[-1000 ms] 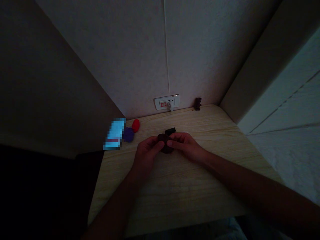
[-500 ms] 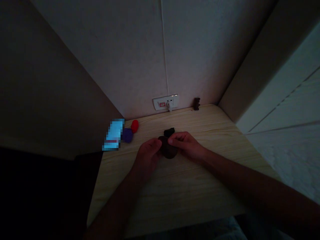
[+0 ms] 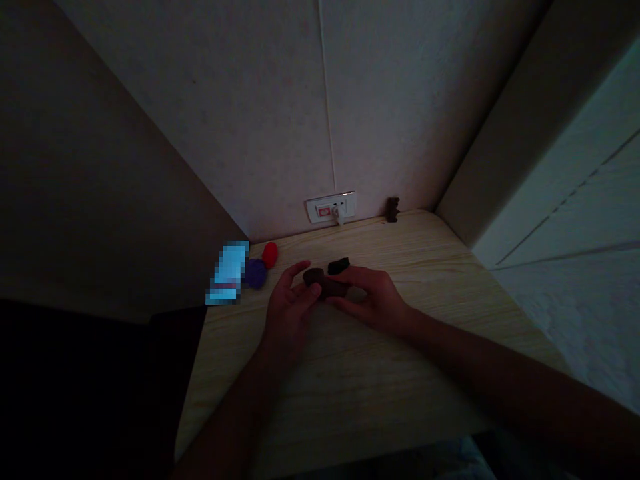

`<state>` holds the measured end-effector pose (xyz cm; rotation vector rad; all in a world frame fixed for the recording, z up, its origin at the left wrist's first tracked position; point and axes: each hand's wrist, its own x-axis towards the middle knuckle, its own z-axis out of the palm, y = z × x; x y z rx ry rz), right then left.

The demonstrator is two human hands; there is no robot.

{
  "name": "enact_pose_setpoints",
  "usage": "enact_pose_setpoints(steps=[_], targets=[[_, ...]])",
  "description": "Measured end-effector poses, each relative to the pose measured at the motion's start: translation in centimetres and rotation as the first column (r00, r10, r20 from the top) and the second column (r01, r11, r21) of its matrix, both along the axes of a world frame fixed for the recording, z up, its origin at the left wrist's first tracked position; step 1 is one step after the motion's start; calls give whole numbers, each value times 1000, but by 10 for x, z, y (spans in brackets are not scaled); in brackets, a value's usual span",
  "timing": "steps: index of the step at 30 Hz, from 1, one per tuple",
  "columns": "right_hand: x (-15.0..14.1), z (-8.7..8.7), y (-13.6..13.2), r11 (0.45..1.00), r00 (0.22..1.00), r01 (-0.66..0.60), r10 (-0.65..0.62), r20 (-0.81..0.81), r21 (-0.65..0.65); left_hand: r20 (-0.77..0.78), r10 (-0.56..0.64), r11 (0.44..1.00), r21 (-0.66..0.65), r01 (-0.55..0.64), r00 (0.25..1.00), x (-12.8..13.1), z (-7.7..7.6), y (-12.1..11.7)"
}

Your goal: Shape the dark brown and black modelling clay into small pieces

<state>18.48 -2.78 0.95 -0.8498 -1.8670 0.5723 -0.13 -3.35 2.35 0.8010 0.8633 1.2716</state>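
Between my two hands is a dark brown lump (image 3: 330, 287) that looks like modelling clay, longish with a rounded left end. My left hand (image 3: 291, 303) grips that left end, thumb on the near side and index finger raised behind. On the other end, the thumb and fingers of my right hand (image 3: 377, 297) close around the lump from the right. Just beyond it a small black piece (image 3: 339, 266) lies on the wooden tabletop (image 3: 360, 393). The dim light hides fine detail.
At the tabletop's left edge lie a pixelated bright blue screen (image 3: 227, 273), a purple lump (image 3: 256, 274) and a red ball-like lump (image 3: 271, 255). A small brown bear-shaped figure (image 3: 393, 209) stands by the wall. A plug sits in the wall socket (image 3: 330, 208).
The brown lump has turned from a flat, round face to a narrower side view. My left index finger has lifted off, and my right hand has shifted its hold to the lump's right end.
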Motion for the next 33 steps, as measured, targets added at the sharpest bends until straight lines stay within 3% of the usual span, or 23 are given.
enact_pose_setpoints(steps=[2,5,8,10,12,15,19,22,25,29,33], targets=[[1,0,-1,1000,999,3,-3,51,1,-78,-38,997,62,43,996,-2,1,-1],[3,1,-2,999,996,-35,35,77,-5,-366,-20,960,251,120,930,-6,3,0],[5,4,-1,997,993,-73,76,94,-29,-676,177,864,456,216,715,-11,5,0],[7,5,0,997,990,-73,77,118,-39,-751,315,791,545,276,581,-15,7,1],[7,6,0,997,989,-64,68,130,-34,-768,350,762,566,315,536,-17,9,0],[6,6,-1,999,994,-37,41,105,-40,-766,300,813,517,268,568,-16,8,-1],[3,5,-2,1000,997,29,-28,70,-10,-697,257,913,402,68,670,-9,8,-4],[0,4,-2,995,996,90,-90,-3,40,-626,223,949,314,-21,747,-4,9,-5],[0,2,-1,989,991,133,-131,-24,58,-550,167,968,251,-29,819,-3,6,-6],[2,3,-1,976,978,207,-204,-38,71,-429,42,977,208,53,902,-5,0,-8],[4,5,0,962,964,262,-257,-66,76,-416,-33,983,151,105,909,-3,-2,-9]])
